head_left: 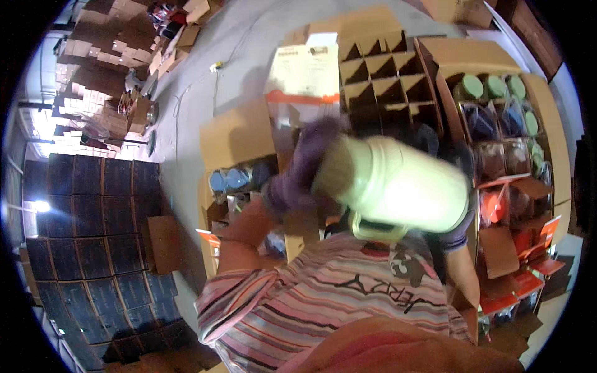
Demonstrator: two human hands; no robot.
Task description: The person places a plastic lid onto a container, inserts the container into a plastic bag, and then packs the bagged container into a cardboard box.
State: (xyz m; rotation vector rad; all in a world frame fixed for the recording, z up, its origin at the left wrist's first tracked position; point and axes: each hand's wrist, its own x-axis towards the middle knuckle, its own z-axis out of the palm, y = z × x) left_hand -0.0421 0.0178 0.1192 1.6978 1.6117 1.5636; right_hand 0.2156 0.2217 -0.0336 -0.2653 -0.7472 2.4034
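Motion blur obscures the gloved left hand (pixel 301 165), its grip at the neck end undeterminable, while the pale-green handled tumbler (pixel 413 186), plain-sided and tilted sideways in mid-air just off the near edge of the divided carton (pixel 356 68), largely hides the gloved right hand (pixel 458 239) grasping its base.

dark lettering (pixel 382 290) on the striped shirt (pixel 323 295)
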